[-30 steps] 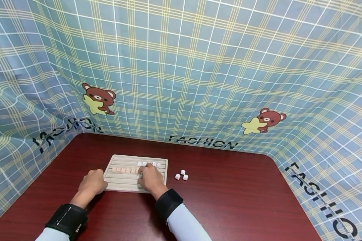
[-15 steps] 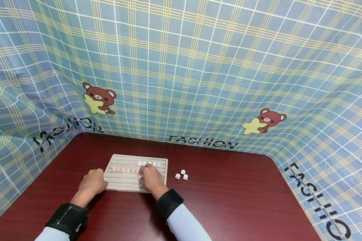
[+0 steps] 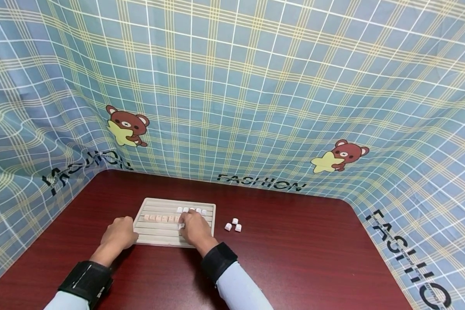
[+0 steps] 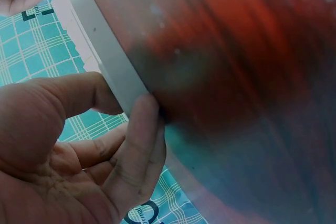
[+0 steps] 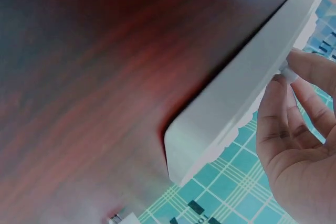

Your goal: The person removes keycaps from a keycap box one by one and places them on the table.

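A cream ridged tray [image 3: 159, 238] lies on the table, holding keycaps in rows. My left hand [image 3: 119, 234] grips its left edge between thumb and fingers, also plain in the left wrist view, where the tray edge [image 4: 113, 51] runs up from the fingertips. Over the tray's right half, my right hand [image 3: 195, 228] pinches a small white keycap [image 5: 287, 74] at the tray's surface. To the left of that hand runs a row of peach keycaps [image 3: 161, 218]. White keycaps [image 3: 198, 211] form a shorter row behind, partly covered by the fingers.
Three loose white keycaps [image 3: 235, 221] lie on the dark red table [image 3: 294, 249], right of the tray. A checked cloth [image 3: 232, 107] hangs as a wall behind the table and on both sides.
My right hand, with the white keycap, has shifted slightly to the right along the tray, and more of the back white row shows. The left hand stays on the tray edge.
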Tool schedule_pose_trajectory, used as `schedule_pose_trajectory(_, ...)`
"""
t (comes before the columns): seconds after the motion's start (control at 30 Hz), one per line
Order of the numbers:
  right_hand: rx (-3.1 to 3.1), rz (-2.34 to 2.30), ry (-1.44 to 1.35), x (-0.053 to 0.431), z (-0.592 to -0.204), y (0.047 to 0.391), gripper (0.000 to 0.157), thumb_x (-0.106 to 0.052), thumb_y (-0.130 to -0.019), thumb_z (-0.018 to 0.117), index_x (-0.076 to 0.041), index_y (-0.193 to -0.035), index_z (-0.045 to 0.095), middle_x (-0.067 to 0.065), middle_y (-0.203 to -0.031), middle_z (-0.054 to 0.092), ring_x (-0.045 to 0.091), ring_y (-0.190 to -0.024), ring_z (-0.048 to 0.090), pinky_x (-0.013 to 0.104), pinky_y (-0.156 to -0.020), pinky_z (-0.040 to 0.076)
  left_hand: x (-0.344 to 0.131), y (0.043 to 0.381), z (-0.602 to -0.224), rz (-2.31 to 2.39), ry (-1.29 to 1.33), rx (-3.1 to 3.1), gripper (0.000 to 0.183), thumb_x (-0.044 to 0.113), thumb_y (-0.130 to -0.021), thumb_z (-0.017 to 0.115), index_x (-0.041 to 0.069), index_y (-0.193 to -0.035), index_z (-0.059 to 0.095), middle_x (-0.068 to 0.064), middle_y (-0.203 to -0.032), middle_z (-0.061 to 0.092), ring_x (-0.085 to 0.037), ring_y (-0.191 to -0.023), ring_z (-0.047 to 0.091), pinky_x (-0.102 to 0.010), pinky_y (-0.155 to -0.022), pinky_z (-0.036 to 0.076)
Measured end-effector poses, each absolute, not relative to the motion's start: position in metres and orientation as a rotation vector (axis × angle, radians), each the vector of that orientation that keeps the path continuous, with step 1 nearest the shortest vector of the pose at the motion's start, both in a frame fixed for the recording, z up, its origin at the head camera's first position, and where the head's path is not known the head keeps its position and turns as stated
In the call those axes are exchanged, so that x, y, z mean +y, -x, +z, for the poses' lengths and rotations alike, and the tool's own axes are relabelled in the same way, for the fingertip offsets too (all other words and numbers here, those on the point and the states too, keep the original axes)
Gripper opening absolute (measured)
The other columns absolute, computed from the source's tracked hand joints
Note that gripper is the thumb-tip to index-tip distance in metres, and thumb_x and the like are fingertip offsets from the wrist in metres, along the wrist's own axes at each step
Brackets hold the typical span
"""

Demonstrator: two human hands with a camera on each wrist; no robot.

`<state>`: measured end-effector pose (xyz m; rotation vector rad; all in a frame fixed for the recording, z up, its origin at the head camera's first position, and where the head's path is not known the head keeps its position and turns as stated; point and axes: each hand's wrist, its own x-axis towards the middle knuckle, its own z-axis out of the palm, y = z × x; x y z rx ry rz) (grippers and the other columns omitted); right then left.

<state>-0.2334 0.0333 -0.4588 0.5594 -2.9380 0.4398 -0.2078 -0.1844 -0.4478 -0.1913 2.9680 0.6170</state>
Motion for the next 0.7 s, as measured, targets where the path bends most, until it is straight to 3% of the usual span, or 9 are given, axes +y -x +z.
schedule_pose_trajectory(0.7,-2.928,0.654,-0.443,0.081,-0.450,0.242,0.011,-0.014,-0.082,0.076,-0.014,-0.090,0.068,0.001,-0.090,0.061,0.012,-0.072,0.059,0.022,-0.061,0.045,-0.185,0.209,-0.448,0.608,0.174,2.973,0.024,0.003,-0.080,0.062,-0.015,-0.096,0.061,-0.022,-0.077,0.056,-0.030,-0.066,0.051,-0.040,-0.057,0.042)
